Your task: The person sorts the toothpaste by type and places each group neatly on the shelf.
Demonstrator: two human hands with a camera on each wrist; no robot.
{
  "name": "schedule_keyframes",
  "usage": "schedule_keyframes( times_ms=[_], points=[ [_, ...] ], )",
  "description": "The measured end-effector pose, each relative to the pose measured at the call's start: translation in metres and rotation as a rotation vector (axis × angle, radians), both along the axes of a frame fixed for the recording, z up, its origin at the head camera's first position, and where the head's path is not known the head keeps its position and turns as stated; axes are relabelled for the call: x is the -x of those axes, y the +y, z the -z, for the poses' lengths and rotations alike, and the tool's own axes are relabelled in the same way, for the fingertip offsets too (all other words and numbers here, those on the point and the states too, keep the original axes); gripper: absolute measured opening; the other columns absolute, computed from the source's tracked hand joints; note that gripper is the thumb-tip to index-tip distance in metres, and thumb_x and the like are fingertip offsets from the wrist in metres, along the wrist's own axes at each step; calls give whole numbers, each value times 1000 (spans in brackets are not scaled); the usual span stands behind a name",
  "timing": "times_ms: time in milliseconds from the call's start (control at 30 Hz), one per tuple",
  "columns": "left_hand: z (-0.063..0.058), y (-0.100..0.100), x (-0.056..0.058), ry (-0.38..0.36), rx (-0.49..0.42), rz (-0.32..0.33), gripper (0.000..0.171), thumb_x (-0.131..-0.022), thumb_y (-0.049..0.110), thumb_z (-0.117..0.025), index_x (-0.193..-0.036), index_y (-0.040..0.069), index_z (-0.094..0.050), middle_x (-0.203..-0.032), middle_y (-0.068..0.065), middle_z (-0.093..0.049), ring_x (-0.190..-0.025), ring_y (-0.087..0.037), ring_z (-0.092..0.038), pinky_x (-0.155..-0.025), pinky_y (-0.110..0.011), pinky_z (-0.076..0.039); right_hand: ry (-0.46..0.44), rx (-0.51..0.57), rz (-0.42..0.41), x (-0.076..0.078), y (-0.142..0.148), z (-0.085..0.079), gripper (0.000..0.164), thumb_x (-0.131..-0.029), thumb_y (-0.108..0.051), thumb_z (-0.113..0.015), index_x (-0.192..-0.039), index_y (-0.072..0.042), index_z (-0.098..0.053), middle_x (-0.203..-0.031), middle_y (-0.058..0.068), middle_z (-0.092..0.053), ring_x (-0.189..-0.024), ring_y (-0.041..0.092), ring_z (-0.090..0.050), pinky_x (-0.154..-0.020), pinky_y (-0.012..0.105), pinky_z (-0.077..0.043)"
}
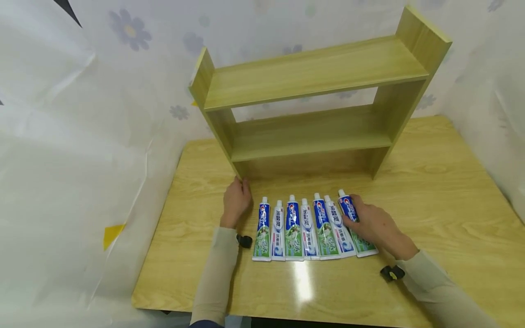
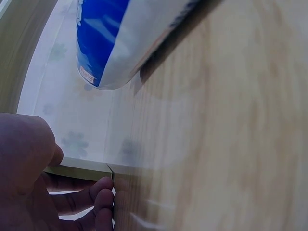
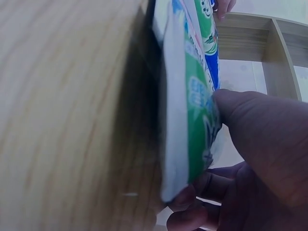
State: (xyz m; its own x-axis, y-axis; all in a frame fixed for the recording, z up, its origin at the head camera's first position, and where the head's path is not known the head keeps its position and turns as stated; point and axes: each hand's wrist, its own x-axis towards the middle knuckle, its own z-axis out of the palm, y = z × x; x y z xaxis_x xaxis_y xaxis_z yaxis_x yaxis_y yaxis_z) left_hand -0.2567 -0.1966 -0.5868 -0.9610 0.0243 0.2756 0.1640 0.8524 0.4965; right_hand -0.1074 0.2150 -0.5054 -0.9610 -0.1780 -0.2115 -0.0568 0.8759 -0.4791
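Note:
Several toothpaste tubes lie side by side in a row on the table, caps toward the shelf, blue-green ones alternating with white ones. My right hand point(image 1: 375, 223) is at the right end of the row, thumb and fingers on either side of the last blue-green toothpaste tube point(image 1: 347, 206). Its green crimped end point(image 3: 195, 120) shows between them in the right wrist view. My left hand point(image 1: 237, 200) grips the lower front corner of the wooden shelf point(image 1: 316, 134), thumb on one side of the panel and curled fingers on the other, as the left wrist view shows.
The leftmost toothpaste tube point(image 1: 262, 232) lies just right of my left forearm. Behind the row, the two-board shelf stands at a slant on the wooden table point(image 1: 443, 182). Pale flowered sheeting point(image 1: 131, 91) hangs behind and along the left. The table's front edge is close below the tubes.

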Motion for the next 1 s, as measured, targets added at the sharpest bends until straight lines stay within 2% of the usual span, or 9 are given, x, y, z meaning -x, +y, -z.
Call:
schedule_keyframes(
  times_ms=[167, 367, 500, 567, 733, 1000],
  points=[
    [3, 0, -7, -34, -20, 11, 41, -118, 35, -37, -107, 4, -62, -78, -11, -64, -64, -26, -60, -53, -40, -46, -2, -5, 2, -6, 0, 4, 83, -106, -43, -65, -161, 10, -31, -105, 27, -73, -72, 21, -63, -63, 38, -51],
    [3, -1, -7, -3, -25, 22, 39, -117, 35, -39, -103, 6, -61, -75, -8, -61, -60, -23, -57, -51, -38, -44, 20, 11, -5, -4, 0, 4, 82, -106, -42, -66, -160, 10, -33, -107, 29, -74, -72, 21, -64, -63, 39, -53],
    [-2, 0, -7, -2, -27, 6, 40, -117, 34, -38, -103, 4, -61, -77, -12, -62, -64, -28, -58, -55, -43, -45, 24, 12, -9, -1, 0, 2, 82, -106, -42, -66, -160, 10, -34, -110, 31, -73, -74, 23, -65, -64, 41, -55],
    [-9, 2, -9, -8, -39, 7, 42, -117, 34, -37, -104, 3, -61, -78, -14, -62, -65, -30, -59, -56, -45, -46, 20, 7, -9, 0, 1, 2, 82, -106, -43, -66, -160, 10, -34, -111, 32, -73, -75, 23, -65, -65, 42, -55],
    [-16, 3, -10, -10, -61, 20, 44, -117, 35, -37, -106, 1, -62, -77, -15, -62, -64, -30, -59, -56, -45, -47, 29, -11, -9, 3, 1, 2, 82, -106, -42, -66, -160, 10, -33, -109, 30, -73, -74, 23, -65, -64, 41, -55],
    [-2, 0, -1, -21, -18, -3, 41, -118, 36, -37, -104, 4, -61, -77, -12, -62, -64, -26, -57, -53, -40, -43, 41, -5, -12, 2, 2, 1, 78, -106, -37, -64, -160, 11, -34, -103, 26, -74, -72, 22, -63, -61, 37, -52]
  ],
)
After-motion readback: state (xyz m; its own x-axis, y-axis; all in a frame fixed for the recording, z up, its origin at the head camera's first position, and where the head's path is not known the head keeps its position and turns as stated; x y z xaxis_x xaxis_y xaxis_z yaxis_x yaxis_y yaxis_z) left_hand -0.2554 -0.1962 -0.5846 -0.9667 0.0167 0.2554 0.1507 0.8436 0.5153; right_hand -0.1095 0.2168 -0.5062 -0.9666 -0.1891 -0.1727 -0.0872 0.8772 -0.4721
